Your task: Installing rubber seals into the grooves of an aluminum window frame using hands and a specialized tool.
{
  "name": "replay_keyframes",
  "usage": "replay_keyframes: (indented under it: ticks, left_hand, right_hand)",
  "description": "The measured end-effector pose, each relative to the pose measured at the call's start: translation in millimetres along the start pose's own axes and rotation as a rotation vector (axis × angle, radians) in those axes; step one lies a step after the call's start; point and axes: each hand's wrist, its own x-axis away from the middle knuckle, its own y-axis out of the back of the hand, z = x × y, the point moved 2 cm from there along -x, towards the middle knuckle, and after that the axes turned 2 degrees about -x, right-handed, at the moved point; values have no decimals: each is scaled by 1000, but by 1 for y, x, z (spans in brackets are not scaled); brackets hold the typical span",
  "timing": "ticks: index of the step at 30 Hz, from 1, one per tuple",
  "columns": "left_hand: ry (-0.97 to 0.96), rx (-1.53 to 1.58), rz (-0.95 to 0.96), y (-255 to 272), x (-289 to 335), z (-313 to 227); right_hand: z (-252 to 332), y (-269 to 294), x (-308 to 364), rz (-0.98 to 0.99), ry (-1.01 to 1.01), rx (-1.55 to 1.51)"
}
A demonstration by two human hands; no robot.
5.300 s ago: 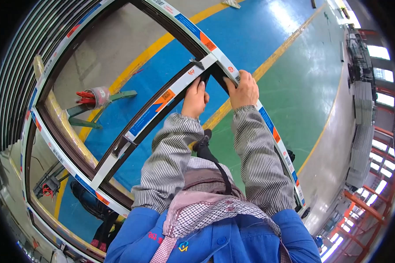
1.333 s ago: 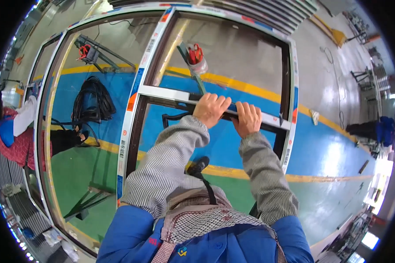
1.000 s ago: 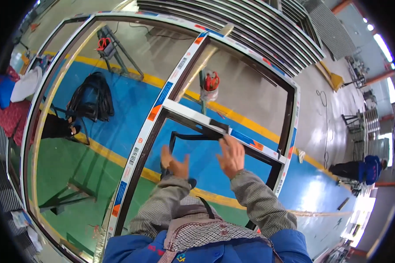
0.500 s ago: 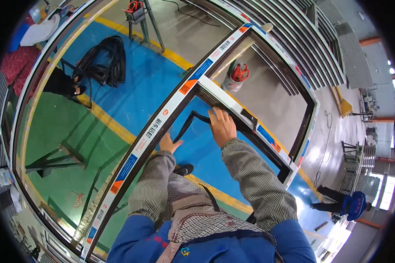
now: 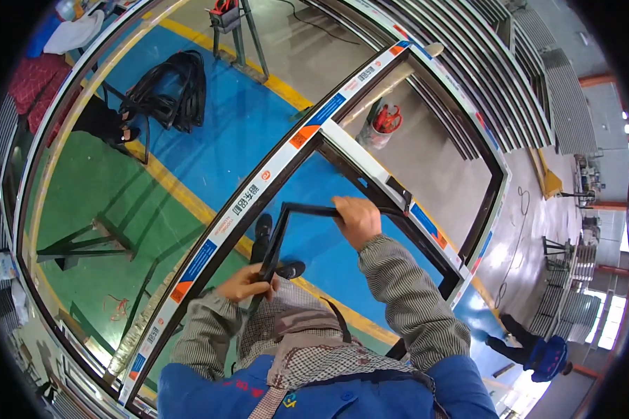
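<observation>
The left hand (image 5: 247, 285) is clenched around one leg of a thin black L-shaped gasket strip (image 5: 281, 227), low and near the person's chest. The right hand (image 5: 357, 218) grasps the strip's other leg farther out, fingers wrapped over it. The strip's corner sits up between both hands, just inside the large white window frame (image 5: 272, 171) standing in front of the person. Beyond the frame, to the far left, a coil of black cable (image 5: 171, 94) lies on the blue floor, and a red tool bucket (image 5: 380, 123) stands far right
</observation>
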Motion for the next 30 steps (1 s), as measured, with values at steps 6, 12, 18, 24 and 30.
replay_keyframes:
  ticks: [6,12,18,24,30]
  left_hand:
    - [-128,-84,-373,-7,-101,-79]
    - [51,-206,-445,1,-141,-84]
    - [-79,-205,-537,4,-154,-74]
    - [-91,-108,-589,-2,-161,-62]
    - [-146,-173,-574,-6,-171,-56]
  right_hand:
    - [0,25,-20,-199,-134,-39]
    - [-2,14,-28,-79,-235,108]
    - [-4,11,-35,-131,-271,129]
    - [17,31,-61,-507,-130,266]
    - [-12,13,-121,-303,-359,160]
